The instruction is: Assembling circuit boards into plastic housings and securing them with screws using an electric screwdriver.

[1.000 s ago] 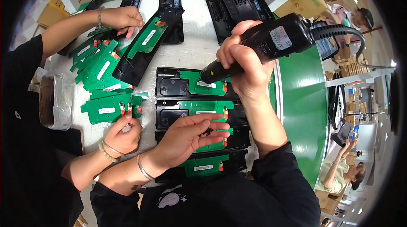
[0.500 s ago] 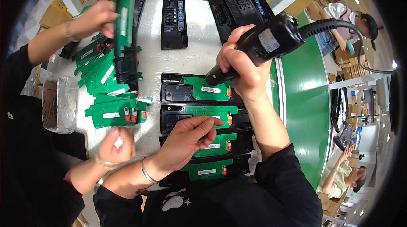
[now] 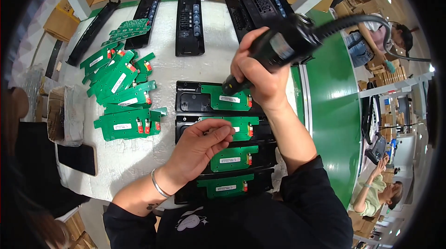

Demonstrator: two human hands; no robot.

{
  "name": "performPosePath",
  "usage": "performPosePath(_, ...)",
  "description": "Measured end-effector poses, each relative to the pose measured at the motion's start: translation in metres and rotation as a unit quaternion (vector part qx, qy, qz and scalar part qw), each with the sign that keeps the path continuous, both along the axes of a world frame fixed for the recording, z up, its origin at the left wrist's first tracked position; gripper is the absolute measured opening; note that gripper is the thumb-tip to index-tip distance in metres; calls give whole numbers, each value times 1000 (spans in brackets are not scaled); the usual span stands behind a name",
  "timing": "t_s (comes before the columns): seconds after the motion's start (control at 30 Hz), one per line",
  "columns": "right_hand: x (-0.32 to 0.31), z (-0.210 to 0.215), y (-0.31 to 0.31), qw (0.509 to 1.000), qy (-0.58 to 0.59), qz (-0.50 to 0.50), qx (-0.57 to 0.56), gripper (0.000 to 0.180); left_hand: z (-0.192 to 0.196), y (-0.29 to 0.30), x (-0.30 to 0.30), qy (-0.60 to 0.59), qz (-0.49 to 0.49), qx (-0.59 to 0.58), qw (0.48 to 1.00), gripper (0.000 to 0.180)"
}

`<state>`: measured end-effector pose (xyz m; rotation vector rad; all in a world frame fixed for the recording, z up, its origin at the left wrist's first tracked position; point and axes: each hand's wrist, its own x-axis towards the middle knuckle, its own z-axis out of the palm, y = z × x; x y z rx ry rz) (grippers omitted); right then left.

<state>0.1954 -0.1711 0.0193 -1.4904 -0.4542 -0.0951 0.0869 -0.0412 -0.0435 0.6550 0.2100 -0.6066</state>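
My right hand (image 3: 265,79) is wrapped round a black electric screwdriver (image 3: 290,39), tilted with its tip at the left part of the farthest green circuit board (image 3: 238,105). That board lies in a black plastic housing (image 3: 188,106). Three similar housings with boards are lined up nearer to me. Over the second board (image 3: 223,121) hovers my left hand (image 3: 197,149), thumb and fingertips pinched together; whatever is between them is too small to make out.
Loose green boards (image 3: 111,79) are heaped at the left. Beyond stand several black housings (image 3: 189,44). At the left edge are a plastic-lined box (image 3: 69,123), a phone (image 3: 76,158) and a person in dark clothing (image 3: 35,165). The screwdriver's cable (image 3: 357,20) runs right.
The neighbour's hands have withdrawn from the left side, and the black housing held there is no longer raised. My left fingers have drawn together; the screwdriver has shifted slightly left.
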Motion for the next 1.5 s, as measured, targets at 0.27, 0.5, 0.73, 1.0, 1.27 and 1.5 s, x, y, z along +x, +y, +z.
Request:
performPosePath(0.27,-60,55,-22,960,-131,172,177,26,-10,8,1,62,72,-104,990,14)
performPosePath(0.5,-70,47,-19,971,-107,128,171,28,-15,7,1,48,50,-221,973,19)
performPosePath(0.73,-42,17,4,992,-45,23,114,30,-1,-3,-4,82,-35,-113,990,32)
performPosePath(1.0,-23,-10,-5,988,23,46,147,26,-4,-3,-5,32,-91,-67,993,24)
performPosePath(1.27,-20,-14,-2,994,37,45,92,19,-4,-1,-6,27,-62,-67,995,18)
performPosePath(1.5,-24,-10,4,999,-2,48,-10,19,-6,-1,-3,75,4,-63,995,21)
